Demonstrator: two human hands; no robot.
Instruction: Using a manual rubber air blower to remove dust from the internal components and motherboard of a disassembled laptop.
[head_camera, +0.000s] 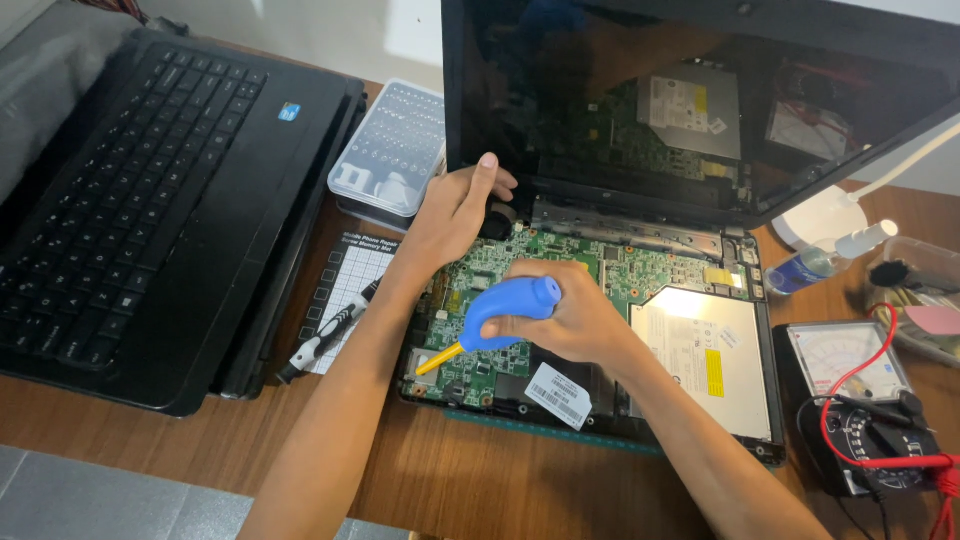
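Brown wooden worktop (470, 485) holds an open laptop (600, 330) with its green board bare, near the middle. Right hand (565, 320) has its fingers wrapped tight on a blue air blower (505, 312), over the board. Left hand (455, 215) rests with fingers together by the black screen (640, 90). Another laptop (150, 200) sits at the left edge.

A blue rubber air blower (505, 311) with a yellow nozzle is lying tilted in a fist, its tip pointing down-left at the green circuit board (500, 268). The board is sitting exposed inside an opened black laptop (700, 300) on a wooden table, beside a silver disc drive (705, 355), screen standing upright behind.
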